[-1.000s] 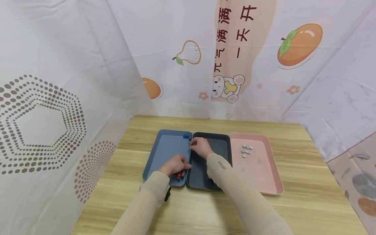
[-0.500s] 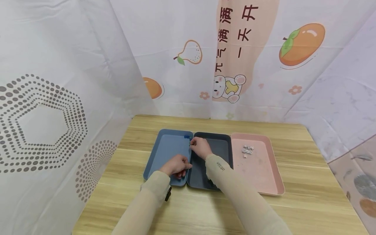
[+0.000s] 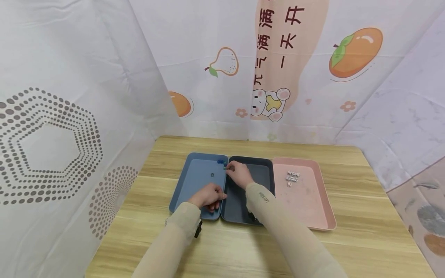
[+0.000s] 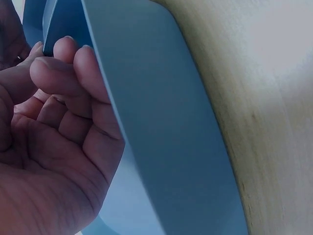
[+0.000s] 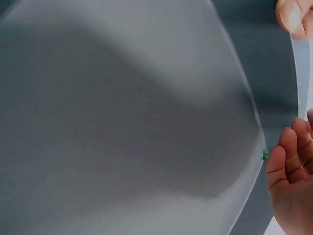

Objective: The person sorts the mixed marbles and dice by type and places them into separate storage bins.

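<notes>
Across the shared wall of the blue tray [image 3: 196, 177] and the dark tray [image 3: 257, 193], my left hand [image 3: 209, 195] pinches the rim, its fingers curled inside the blue tray in the left wrist view. My right hand [image 3: 240, 173] bends its fingers at that wall further back. Beside its fingertips, green beads [image 3: 225, 168] and blue beads [image 3: 219, 162] lie in the blue tray's far corner. One darker bead [image 3: 212, 175] sits alone on the tray floor. In the right wrist view a green bead [image 5: 265, 155] shows against the lowest finger; I cannot tell whether the hand holds it.
To the right, a pink tray [image 3: 306, 204] holds several white dice [image 3: 291, 177] toward its back. All three trays stand side by side on a wooden table [image 3: 361, 185]. Printed curtains [image 3: 194, 38] hang around the back and sides.
A dark bead now shows on the blue tray's floor, left of the right hand, where none showed before. My right fingertips have shifted slightly away from the beads. The left hand stays put.
</notes>
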`<state>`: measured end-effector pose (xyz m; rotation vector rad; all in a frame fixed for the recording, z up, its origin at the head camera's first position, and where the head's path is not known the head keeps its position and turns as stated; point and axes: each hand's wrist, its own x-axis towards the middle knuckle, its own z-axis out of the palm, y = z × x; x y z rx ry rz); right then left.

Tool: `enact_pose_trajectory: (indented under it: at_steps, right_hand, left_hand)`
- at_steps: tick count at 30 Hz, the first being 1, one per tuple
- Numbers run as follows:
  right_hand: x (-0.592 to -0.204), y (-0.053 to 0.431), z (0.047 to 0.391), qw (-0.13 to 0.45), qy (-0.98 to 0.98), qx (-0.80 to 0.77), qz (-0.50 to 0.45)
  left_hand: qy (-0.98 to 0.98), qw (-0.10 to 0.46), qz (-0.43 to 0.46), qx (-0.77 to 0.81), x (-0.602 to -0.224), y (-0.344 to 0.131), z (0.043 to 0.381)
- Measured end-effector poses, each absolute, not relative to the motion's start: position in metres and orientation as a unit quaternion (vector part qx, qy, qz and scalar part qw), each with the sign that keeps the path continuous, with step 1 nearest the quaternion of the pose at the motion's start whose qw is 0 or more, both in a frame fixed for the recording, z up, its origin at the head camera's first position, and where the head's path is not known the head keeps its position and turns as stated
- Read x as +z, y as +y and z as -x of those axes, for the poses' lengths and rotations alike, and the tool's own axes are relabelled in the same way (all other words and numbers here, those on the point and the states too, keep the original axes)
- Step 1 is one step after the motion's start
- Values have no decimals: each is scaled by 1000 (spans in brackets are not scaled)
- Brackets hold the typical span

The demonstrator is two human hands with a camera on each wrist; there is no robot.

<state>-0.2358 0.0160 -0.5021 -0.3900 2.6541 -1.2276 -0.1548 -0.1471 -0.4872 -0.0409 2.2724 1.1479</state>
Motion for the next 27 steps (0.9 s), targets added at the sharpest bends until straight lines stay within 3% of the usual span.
enact_pose_trajectory:
  at_steps: [27]
  right_hand:
    - [-484,118,250,80,915,-373,134]
  left_hand:
    - [851,294,10,434,-485,-146,151]
